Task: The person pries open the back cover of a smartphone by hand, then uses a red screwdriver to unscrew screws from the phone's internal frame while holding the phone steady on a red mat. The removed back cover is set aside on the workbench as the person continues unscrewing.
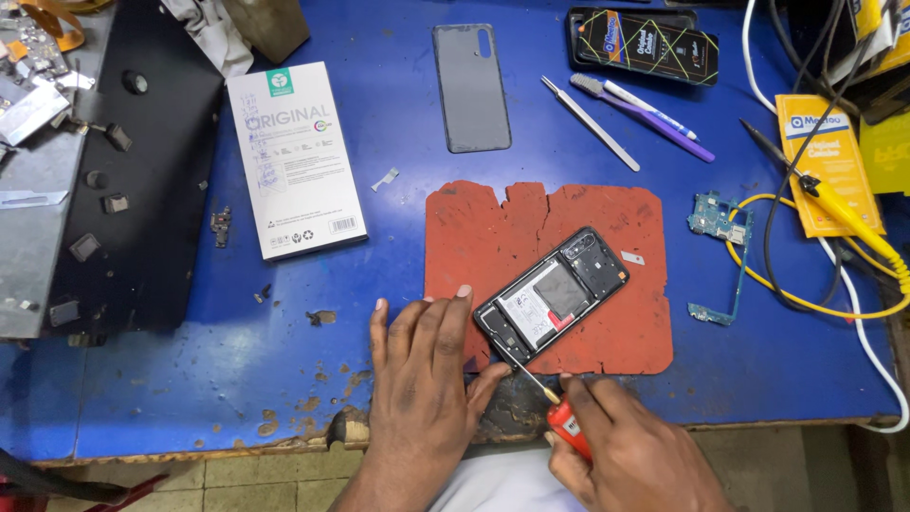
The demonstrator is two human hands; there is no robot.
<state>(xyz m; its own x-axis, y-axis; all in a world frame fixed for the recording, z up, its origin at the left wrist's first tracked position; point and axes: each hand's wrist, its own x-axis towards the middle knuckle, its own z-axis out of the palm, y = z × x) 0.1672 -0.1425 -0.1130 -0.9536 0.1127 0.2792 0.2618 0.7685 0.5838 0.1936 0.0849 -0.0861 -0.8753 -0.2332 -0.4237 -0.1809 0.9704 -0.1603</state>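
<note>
The right hand (630,455) is closed around the red handle of a small screwdriver (559,410), its tip set at the lower end of the opened phone (552,296), while the left hand (422,379) is laid flat with fingers spread, its fingertips steadying that end. For a clean turn, the shaft is best kept square to the screw head and the phone pressed firmly onto the red mat (550,275) near the front edge of the worktop (284,379). Inside the open phone shell a battery and black covers are seated; a white box (296,156) lies shut toward the back left, contents unseen.
</note>
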